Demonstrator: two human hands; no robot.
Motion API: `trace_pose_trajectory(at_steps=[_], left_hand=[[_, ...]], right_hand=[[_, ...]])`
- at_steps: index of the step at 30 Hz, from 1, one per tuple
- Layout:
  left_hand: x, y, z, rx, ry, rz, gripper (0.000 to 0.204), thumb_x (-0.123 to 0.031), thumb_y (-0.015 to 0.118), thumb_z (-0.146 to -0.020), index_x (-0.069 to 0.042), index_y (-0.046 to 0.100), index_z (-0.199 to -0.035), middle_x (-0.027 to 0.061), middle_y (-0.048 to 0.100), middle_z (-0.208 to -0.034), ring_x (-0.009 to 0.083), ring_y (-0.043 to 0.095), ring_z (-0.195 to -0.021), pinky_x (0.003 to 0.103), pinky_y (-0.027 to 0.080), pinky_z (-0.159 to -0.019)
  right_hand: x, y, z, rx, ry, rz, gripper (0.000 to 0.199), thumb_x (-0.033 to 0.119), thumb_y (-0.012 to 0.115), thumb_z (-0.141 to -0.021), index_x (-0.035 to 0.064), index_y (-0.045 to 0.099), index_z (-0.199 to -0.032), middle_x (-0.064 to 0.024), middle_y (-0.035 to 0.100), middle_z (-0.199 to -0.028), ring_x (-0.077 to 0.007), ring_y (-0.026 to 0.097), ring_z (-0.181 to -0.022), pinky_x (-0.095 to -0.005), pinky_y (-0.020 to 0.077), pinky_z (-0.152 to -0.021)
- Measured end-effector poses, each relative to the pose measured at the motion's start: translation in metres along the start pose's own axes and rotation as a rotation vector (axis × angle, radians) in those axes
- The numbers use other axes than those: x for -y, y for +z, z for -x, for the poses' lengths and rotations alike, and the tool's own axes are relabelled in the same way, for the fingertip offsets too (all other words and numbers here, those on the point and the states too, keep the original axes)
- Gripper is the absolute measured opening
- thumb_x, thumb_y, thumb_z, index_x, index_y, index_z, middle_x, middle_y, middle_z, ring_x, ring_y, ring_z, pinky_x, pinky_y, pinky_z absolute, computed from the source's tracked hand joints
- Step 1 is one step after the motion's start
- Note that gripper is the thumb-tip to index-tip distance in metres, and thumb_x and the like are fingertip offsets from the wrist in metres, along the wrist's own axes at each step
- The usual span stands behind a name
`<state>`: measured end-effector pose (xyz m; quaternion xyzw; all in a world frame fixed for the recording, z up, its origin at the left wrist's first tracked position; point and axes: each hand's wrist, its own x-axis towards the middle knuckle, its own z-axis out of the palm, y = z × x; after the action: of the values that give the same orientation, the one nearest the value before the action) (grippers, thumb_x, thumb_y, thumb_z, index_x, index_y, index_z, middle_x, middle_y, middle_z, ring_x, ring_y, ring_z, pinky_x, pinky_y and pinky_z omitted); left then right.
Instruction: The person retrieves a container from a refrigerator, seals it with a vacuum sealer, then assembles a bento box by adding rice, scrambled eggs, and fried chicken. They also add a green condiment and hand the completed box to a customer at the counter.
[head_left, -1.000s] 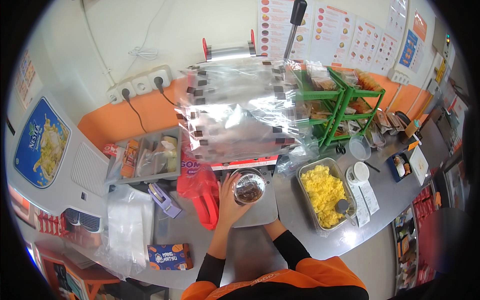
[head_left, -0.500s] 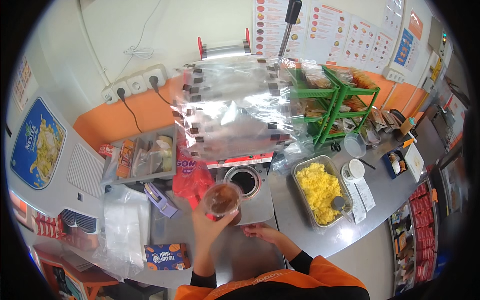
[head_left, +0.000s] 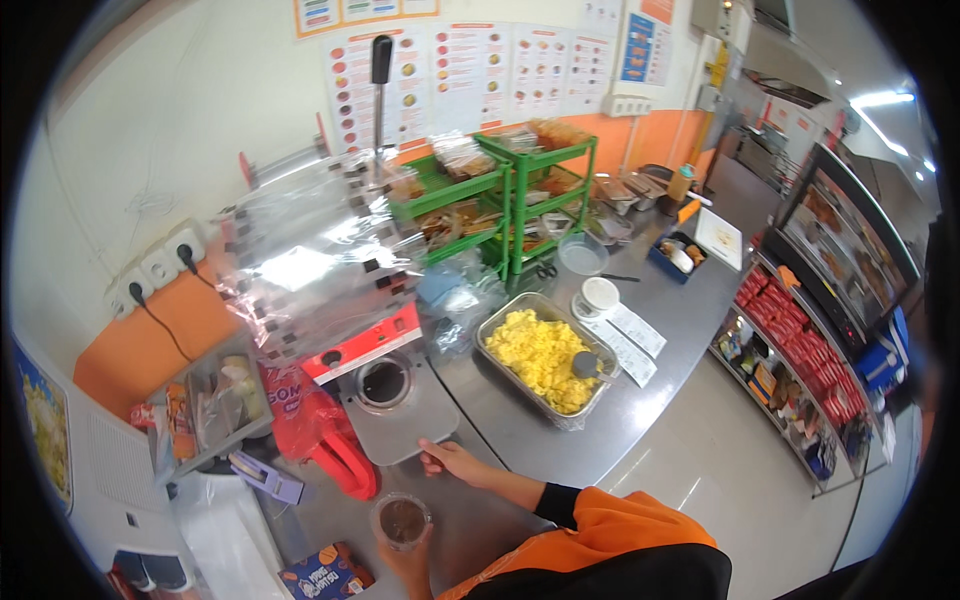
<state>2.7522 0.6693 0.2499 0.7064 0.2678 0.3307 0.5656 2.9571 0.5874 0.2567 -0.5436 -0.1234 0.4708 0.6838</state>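
In my left hand (head_left: 408, 568) is a clear plastic cup (head_left: 403, 522) with brown contents, my fingers wrapped round its side. It is held low, near the front edge of the steel counter. My right hand (head_left: 450, 462) reaches to the near corner of the grey slide-out tray (head_left: 420, 412) of a cup sealing machine (head_left: 330, 270), its fingers closed at the tray's edge. A round holder ring (head_left: 384, 382) in that tray has no cup in it. Shiny film with dark marks stretches over the machine, and a black-handled lever (head_left: 380, 75) rises behind it.
A metal pan of yellow food (head_left: 540, 360) stands right of the machine, beside a white tub (head_left: 598, 296) and paper slips. Green racks (head_left: 510, 200) hold packets behind. Leftward are a red plastic bag (head_left: 310, 420), a purple tape dispenser (head_left: 268, 476) and a blue box (head_left: 325, 572).
The view has swung to the right. My left hand has brought the cup away from the machine, toward me. My right hand has moved onto the tray's near corner.
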Motion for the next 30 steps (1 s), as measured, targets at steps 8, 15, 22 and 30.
trace_pose_trajectory(at_steps=[8,15,22,30], left_hand=[[0.038,-0.007,0.018,0.039,0.081,-0.077,0.082,-0.014,0.083,-0.065,0.002,0.040,-0.132,0.0148,0.048,-0.129,0.0268,0.048,-0.120,0.038,0.035,-0.103],[0.070,-0.020,0.036,-0.018,0.044,-0.189,0.090,-0.020,0.080,-0.069,0.003,0.030,-0.140,0.0206,0.042,-0.135,0.0293,0.037,-0.130,0.040,0.028,-0.108],[-0.104,-0.091,-0.001,1.278,-0.434,-0.476,0.054,-0.038,0.047,-0.096,-0.003,0.042,-0.136,0.0177,0.046,-0.137,0.0325,0.039,-0.131,0.038,0.030,-0.107],[-0.252,0.111,-0.046,1.697,0.279,0.312,0.046,-0.023,0.045,-0.097,-0.004,0.037,-0.139,0.0145,0.043,-0.137,0.0284,0.039,-0.130,0.038,0.027,-0.109]], right_hand=[[0.023,0.008,-0.074,-0.122,-0.069,-0.048,0.041,0.048,0.052,-0.092,0.0075,0.057,-0.095,0.0022,0.056,-0.074,-0.0087,0.056,-0.074,-0.0239,0.0426,-0.070],[0.050,0.017,-0.132,-0.065,-0.178,0.080,0.026,0.027,0.058,-0.088,0.0077,0.056,-0.106,0.0022,0.057,-0.090,-0.0073,0.056,-0.075,-0.0234,0.0438,-0.067],[0.040,0.008,-0.141,-0.124,-0.272,0.176,0.031,0.028,0.065,-0.085,0.0082,0.055,-0.107,0.0017,0.059,-0.081,-0.0079,0.057,-0.066,-0.0234,0.0422,-0.057],[0.132,-0.136,-0.066,0.331,0.075,0.817,0.044,0.046,0.058,-0.088,0.0054,0.062,-0.105,-0.0072,0.069,-0.091,-0.0152,0.067,-0.078,-0.0281,0.0524,-0.066]])
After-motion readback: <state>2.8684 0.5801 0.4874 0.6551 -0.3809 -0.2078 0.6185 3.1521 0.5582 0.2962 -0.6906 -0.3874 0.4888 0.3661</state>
